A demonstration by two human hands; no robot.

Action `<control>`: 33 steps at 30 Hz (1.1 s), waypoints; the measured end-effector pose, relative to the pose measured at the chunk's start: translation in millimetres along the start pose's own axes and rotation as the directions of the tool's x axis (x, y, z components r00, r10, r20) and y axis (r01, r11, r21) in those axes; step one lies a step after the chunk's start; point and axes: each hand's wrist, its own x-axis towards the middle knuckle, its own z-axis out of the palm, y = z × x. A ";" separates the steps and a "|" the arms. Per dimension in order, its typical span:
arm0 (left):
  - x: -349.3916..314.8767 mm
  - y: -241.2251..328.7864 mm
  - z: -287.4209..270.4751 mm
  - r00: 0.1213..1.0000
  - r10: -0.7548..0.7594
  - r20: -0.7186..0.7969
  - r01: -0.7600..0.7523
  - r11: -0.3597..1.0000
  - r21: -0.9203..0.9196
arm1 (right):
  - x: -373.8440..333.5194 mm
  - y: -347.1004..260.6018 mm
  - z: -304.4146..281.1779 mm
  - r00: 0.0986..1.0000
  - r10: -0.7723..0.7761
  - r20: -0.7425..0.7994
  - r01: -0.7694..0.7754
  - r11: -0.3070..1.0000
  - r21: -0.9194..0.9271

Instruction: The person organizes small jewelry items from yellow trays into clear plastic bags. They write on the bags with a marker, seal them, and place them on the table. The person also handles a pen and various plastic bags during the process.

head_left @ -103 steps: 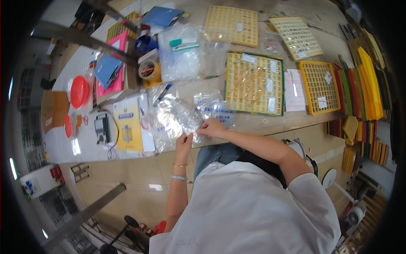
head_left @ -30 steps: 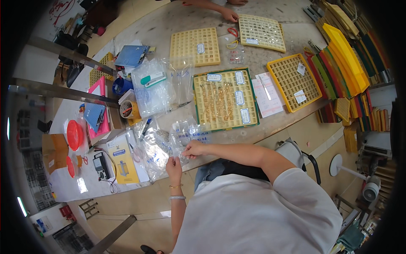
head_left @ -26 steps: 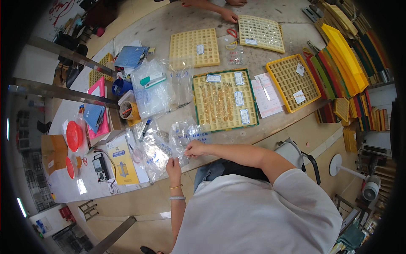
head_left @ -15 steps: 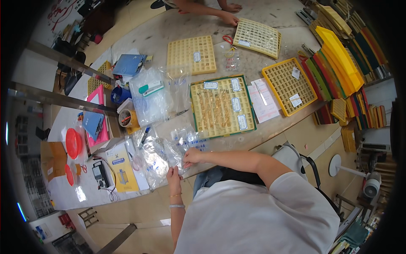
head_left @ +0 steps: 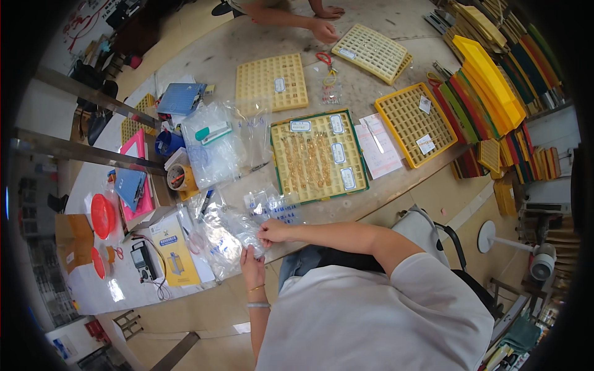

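Note:
Both my hands are at the near edge of the table, closed on a small clear plastic bag (head_left: pixel 246 227). My left hand (head_left: pixel 252 267), with a thin bracelet and a grey band at the wrist, pinches its near edge. Just above and to the right, my right hand (head_left: pixel 273 231) grips the bag's right side with curled fingers. What the bag holds is hard to make out. Other clear bags with blue handwriting (head_left: pixel 272 204) lie beyond and beside my hands. Farther off, a green-edged compartment tray (head_left: pixel 276 179) bears rows of gold-coloured pieces (head_left: pixel 309 162).
Cream compartment trays (head_left: pixel 272 80) and a yellow one (head_left: pixel 399 127) lie farther back, near a paper slip (head_left: pixel 378 148). A green-and-white stapler (head_left: pixel 213 132) sits on plastic bags at left. Across the table is another person's hand (head_left: pixel 323 29). A meter (head_left: pixel 143 262) rests left.
The view has shifted slightly. My hands stay close together on the bag, with its plastic bunched differently. The other person's hand has drawn back from the far tray's edge.

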 end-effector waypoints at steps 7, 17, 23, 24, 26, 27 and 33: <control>-4.7 -20.4 -16.0 0.992 -0.096 -0.088 0.091 0.994 -0.053 | 4.6 17.4 -3.7 0.995 0.052 0.086 -0.047 0.997 -0.063; 3.0 -7.6 -14.9 0.997 -0.067 0.046 0.067 0.998 -0.006 | -6.6 2.5 -3.0 0.989 0.122 0.080 -0.114 0.989 -0.092; -5.3 -20.7 -7.4 0.995 -0.048 0.083 0.073 0.940 -0.332 | -7.5 -0.3 0.1 0.999 0.045 0.012 -0.041 0.977 -0.210; -4.4 -24.5 -10.1 0.995 -0.046 0.088 0.073 0.938 -0.339 | -7.6 -1.6 -0.2 0.998 0.061 0.016 -0.056 0.977 -0.206; 0.5 -25.2 -15.6 0.991 -0.033 0.131 0.073 0.946 -0.315 | -7.9 -3.7 -1.5 0.996 0.090 0.028 -0.085 0.984 -0.157; 2.0 -24.8 -16.6 0.988 -0.026 0.154 0.072 0.950 -0.303 | -8.3 -4.7 -3.2 0.994 0.103 0.034 -0.099 0.989 -0.113; -1.5 -24.7 -14.7 0.991 -0.023 0.133 0.062 0.951 -0.302 | -9.7 -4.3 -3.8 0.989 0.113 0.099 -0.104 0.990 -0.093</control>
